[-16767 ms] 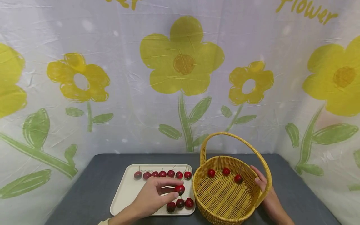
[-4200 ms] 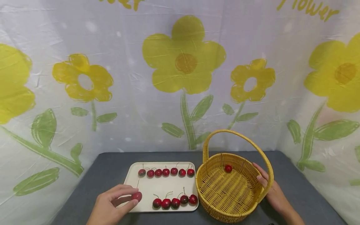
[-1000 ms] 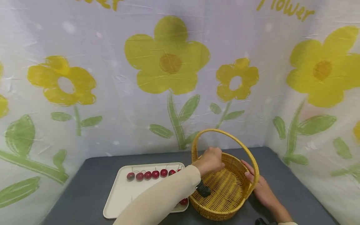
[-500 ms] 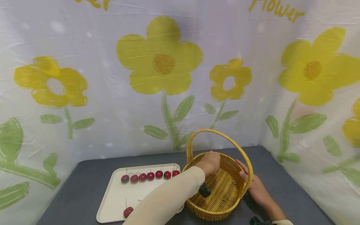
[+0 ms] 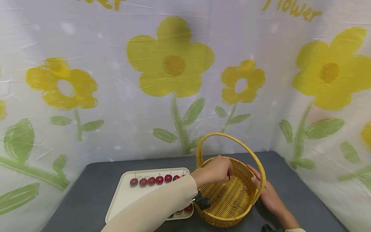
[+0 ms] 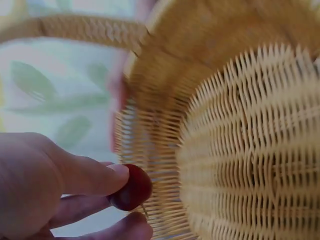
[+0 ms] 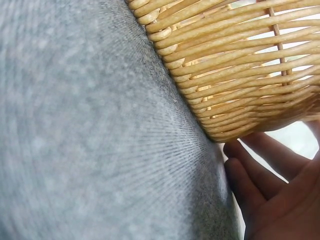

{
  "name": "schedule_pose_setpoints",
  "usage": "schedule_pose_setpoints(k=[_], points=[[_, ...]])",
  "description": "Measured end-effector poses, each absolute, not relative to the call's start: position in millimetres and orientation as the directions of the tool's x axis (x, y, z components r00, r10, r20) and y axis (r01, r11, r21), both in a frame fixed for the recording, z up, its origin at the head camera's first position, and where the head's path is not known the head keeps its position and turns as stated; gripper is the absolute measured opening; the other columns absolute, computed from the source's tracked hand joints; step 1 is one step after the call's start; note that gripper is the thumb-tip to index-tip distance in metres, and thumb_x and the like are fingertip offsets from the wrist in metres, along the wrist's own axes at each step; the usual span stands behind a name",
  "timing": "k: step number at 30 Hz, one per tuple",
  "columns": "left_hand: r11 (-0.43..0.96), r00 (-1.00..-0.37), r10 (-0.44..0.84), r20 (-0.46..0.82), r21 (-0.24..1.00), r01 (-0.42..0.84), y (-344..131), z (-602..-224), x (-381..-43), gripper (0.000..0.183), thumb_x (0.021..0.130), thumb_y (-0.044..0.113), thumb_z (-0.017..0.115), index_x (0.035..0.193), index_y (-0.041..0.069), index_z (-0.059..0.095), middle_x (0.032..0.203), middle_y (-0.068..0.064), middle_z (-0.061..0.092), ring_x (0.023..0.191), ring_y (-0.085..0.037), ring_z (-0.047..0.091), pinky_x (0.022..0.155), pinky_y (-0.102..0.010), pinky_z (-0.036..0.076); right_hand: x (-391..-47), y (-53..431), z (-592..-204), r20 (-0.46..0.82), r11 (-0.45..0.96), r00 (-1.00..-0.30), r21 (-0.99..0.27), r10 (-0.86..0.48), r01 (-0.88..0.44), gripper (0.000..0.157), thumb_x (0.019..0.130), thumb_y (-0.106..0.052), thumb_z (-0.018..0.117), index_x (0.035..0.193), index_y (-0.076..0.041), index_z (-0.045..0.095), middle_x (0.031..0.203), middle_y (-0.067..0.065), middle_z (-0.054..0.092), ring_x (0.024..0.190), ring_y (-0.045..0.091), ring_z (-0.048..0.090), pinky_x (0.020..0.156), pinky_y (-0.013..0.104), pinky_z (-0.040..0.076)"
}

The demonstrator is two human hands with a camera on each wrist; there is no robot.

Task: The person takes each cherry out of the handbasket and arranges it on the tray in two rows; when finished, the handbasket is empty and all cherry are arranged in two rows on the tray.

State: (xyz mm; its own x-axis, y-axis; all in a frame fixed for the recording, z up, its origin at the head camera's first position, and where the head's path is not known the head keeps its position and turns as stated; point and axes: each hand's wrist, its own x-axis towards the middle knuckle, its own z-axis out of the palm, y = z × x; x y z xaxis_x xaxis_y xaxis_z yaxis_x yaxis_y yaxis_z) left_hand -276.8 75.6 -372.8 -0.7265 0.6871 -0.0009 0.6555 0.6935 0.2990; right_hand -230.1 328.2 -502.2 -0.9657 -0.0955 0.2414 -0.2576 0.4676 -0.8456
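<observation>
My left hand (image 5: 217, 169) reaches over the woven yellow basket (image 5: 229, 214), with its cream sleeve crossing the tray. In the left wrist view the thumb and fingers pinch a dark red cherry (image 6: 134, 187) by its sides, its stem pointing down; the basket's woven wall is behind it. A sliver of that cherry (image 5: 229, 177) shows past the knuckles in the head view. My right hand (image 5: 268, 193) holds the basket's right side, thumb at the rim under the handle. In the right wrist view its fingers (image 7: 250, 175) lie against the outside near the base.
A cream tray (image 5: 121, 199) stands left of the basket. Along its back lies a row of red cherries (image 5: 151, 181) with stems. A front row (image 5: 188, 208) is mostly hidden by the sleeve. The basket's tall handle (image 5: 229, 137) arches over it.
Two cherries have left the basket since the oldest frame, and the tray's front row has grown. The left hand has moved from the tray into the basket and now pinches the last cherry seen there.
</observation>
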Motion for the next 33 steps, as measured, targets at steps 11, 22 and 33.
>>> schedule_pose_setpoints(k=[11,22,33], points=[[0.443,-0.778,0.606,0.165,0.742,0.502,-53,-356,-231,0.019,0.098,0.011,0.079,0.109,0.026,0.086,0.104,0.011,0.083,0.097,-0.004,0.078,0.085,-0.021,0.062,-236,335,-503,0.254,0.435,-0.959,-0.855,-0.123,-0.282,0.054,0.121,-0.031,0.041,0.174,-0.024,0.034,0.170,0.019,0.047,0.134,-0.017,0.047,0.100,0.009,0.046],[0.402,-0.886,0.432,0.167,0.844,0.355,-186,-369,-188,0.026,0.100,0.011,0.078,0.125,0.017,0.081,0.128,-0.009,0.079,0.110,-0.014,0.080,0.093,-0.026,0.065,-233,350,-504,0.258,0.399,-0.958,-0.871,-0.128,-0.288,0.056,0.121,-0.028,0.039,0.174,-0.013,0.030,0.171,0.027,0.040,0.129,-0.012,0.057,0.095,0.016,0.055],[0.486,-0.949,0.310,0.055,0.849,0.207,-252,-430,-169,0.028,0.093,0.012,0.088,0.120,0.008,0.081,0.112,-0.003,0.084,0.102,-0.007,0.080,0.083,-0.019,0.063,-229,360,-503,0.230,0.475,-0.968,-0.844,-0.098,-0.249,0.056,0.122,-0.033,0.038,0.175,-0.017,0.030,0.173,0.022,0.041,0.132,-0.022,0.043,0.097,0.007,0.046]])
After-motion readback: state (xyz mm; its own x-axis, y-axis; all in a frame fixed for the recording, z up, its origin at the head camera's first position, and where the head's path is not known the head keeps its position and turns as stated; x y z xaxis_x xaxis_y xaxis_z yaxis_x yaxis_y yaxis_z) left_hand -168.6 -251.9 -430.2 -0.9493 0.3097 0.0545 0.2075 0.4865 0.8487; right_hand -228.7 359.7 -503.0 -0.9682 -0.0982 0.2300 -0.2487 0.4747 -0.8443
